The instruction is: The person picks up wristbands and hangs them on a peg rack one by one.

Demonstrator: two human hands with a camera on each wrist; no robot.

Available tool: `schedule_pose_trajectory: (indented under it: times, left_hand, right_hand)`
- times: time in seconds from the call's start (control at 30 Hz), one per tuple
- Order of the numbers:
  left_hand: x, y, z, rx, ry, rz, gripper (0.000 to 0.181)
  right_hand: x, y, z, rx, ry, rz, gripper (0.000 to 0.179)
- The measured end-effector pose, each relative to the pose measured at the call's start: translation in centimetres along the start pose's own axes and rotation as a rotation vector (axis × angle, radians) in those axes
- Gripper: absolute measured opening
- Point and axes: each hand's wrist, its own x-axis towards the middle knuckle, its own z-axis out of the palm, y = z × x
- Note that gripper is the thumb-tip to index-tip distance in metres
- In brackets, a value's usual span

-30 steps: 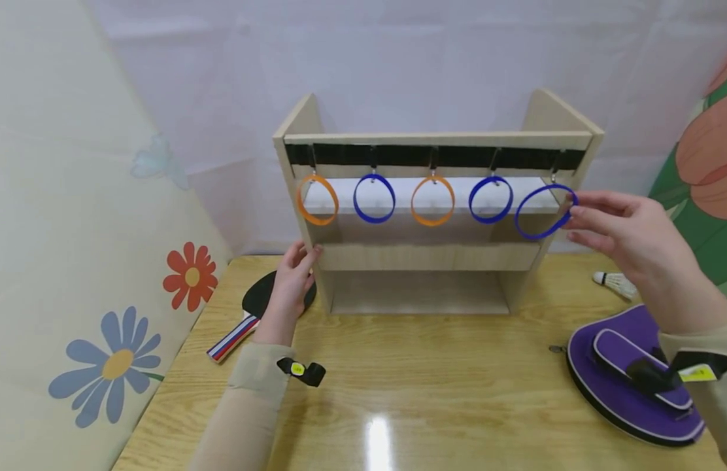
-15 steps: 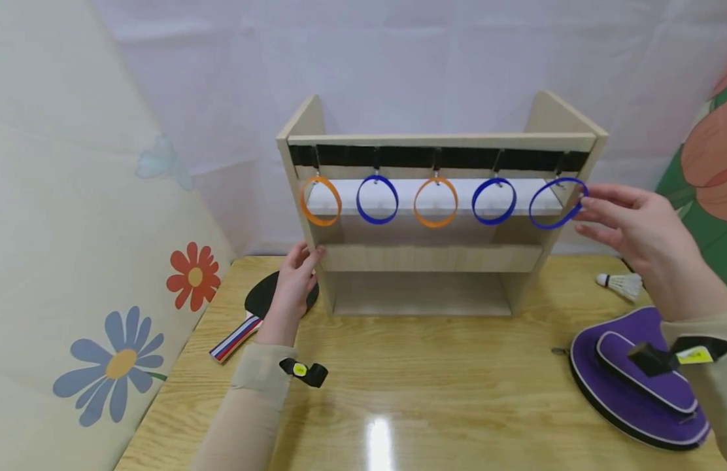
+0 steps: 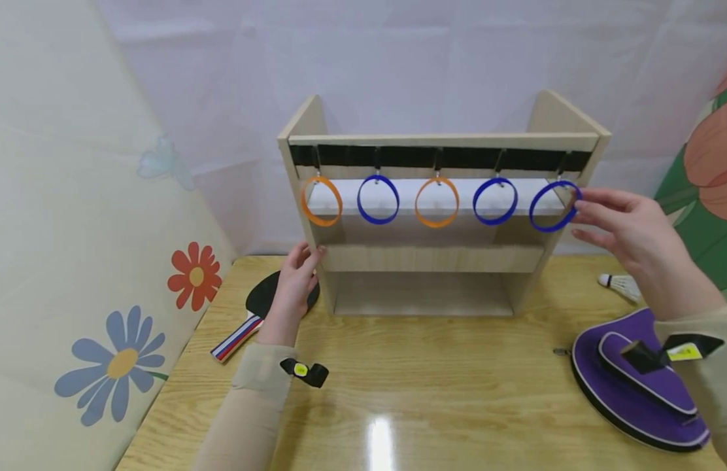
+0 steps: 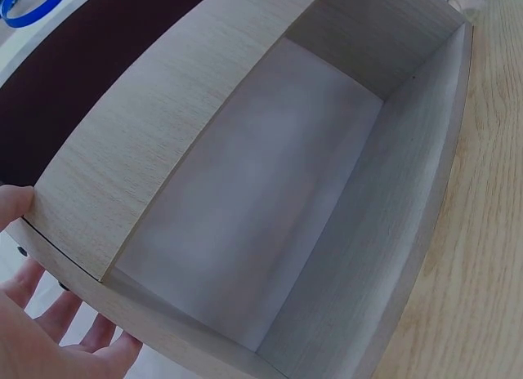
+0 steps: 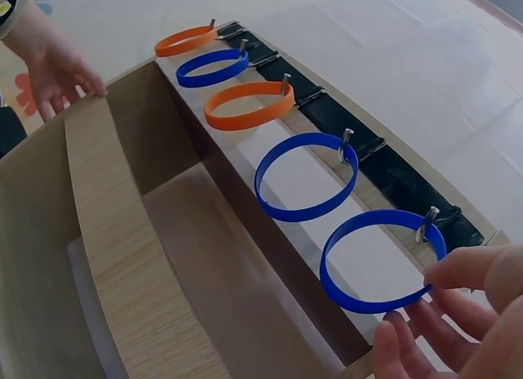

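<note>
Between thumb and fingers, my right hand (image 3: 640, 235) pinches the right edge of a blue wristband (image 3: 533, 210) at the far right hook of a small wooden shelf (image 3: 434, 258). In the right wrist view, the metal hook (image 5: 428, 222) pokes up inside this wristband. To its left hang another blue wristband (image 5: 265, 206), an orange wristband (image 5: 233, 122), a second blue one and a second orange one, each on its own hook. My left hand (image 3: 291, 281) grips the shelf's left side panel. In the left wrist view, its thumb (image 4: 15, 206) lies at the front edge, fingers outside.
Black tape (image 3: 407, 157) runs along the shelf's upper rail behind the hooks. A table tennis bat (image 3: 236, 337) lies on the wooden table (image 3: 399, 373) beneath my left forearm. At the right are a purple zipped case (image 3: 610, 399) and a shuttlecock (image 3: 619, 285).
My right hand lifts the blue wristband up and right, then brings it slightly back left and down at the hook. The left hand keeps its place on the shelf.
</note>
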Motion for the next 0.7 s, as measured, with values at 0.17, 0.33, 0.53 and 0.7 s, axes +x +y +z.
schedule_pose_trajectory:
  times: [0.17,0.33,0.53,0.7]
  left_hand:
    - [0.04,-0.03,-0.04,0.000,0.002,0.000,0.057]
    - [-0.07,0.04,-0.07,0.008,0.006,0.001,0.056]
    - [-0.25,0.24,0.00,0.024,0.006,0.002,0.058]
    - [-0.41,0.48,0.06,0.030,0.012,-0.007,0.058]
  right_hand:
    - [0.08,0.11,0.03,-0.018,-0.003,-0.007,0.021]
    - [0.08,0.32,-0.02,-0.015,-0.011,-0.017,0.022]
    - [0.16,0.33,-0.15,0.080,-0.047,-0.014,0.023]
    - [0.07,0.43,-0.08,0.095,-0.060,-0.016,0.023]
